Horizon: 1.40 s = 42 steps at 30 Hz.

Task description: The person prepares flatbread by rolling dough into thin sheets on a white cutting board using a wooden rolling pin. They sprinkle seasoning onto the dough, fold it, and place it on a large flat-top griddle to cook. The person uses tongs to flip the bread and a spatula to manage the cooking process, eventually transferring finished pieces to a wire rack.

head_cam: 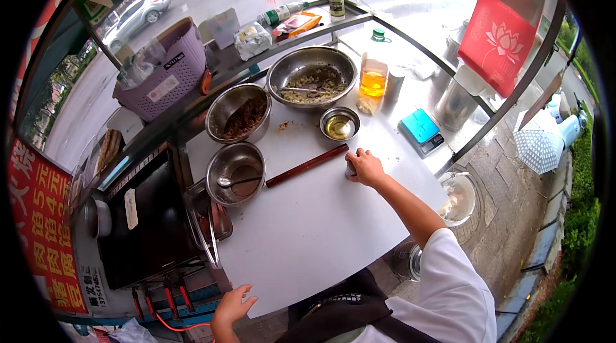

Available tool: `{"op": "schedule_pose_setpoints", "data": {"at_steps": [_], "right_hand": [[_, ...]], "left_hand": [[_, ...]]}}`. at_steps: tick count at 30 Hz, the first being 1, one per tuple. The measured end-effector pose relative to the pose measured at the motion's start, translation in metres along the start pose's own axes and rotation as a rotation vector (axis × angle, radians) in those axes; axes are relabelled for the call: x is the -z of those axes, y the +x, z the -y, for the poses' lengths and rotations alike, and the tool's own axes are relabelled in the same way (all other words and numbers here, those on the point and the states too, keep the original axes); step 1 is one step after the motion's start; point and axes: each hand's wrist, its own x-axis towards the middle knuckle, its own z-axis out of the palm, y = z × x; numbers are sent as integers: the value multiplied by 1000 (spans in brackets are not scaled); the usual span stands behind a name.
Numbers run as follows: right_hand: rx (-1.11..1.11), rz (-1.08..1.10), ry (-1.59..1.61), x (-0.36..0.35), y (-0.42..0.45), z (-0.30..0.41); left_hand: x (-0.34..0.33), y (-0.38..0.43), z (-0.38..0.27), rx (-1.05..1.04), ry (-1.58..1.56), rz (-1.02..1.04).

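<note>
My right hand [368, 168] grips a small grey object [351, 169], mostly hidden by the fingers, at the right of the white work board [313, 242]. Just left of it lies a dark red wooden rolling pin [307, 166], slanting across the board. Behind the pin stands a small metal bowl [340, 123] of yellow oil. Empty, with its fingers apart, my left hand [234, 307] hovers by the board's near left edge. A steel bowl [236, 174] with a spoon and some brown liquid sits at the pin's left end.
Steel bowls of brown filling [238, 113] and chopped filling [312, 78] stand at the back. Right of them are an oil bottle [373, 78] and a blue-topped digital scale [421, 129]. Tongs [211, 237] rest on a tray beside the black griddle [149, 227]. A white bucket [459, 198] stands right.
</note>
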Motion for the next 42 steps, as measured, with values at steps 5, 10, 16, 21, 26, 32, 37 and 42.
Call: {"op": "schedule_pose_setpoints", "data": {"at_steps": [5, 10, 16, 21, 26, 32, 37, 42], "right_hand": [[-305, -337, -119, 42, 89, -133], [-480, -158, -121, 53, 148, -221], [121, -81, 74, 28, 80, -158], [240, 160, 316, -17, -48, -104], [190, 124, 477, -10, 16, -120], [175, -535, 233, -11, 192, -180], [94, -269, -89, -18, 191, -200], [-138, -590, 1555, 84, 75, -165]], "left_hand": [[-42, -1, -51, 82, 9, -23], [-60, -1, -84, 169, 84, 22], [-62, 26, -148, 159, 61, -47], [-72, 43, -171, 81, 8, -14], [-71, 66, -179, 91, 106, 21], [-72, 78, -196, 68, 119, 17], [-70, 89, -216, 15, 141, 75], [-77, 82, -209, -81, 179, -15]]}}
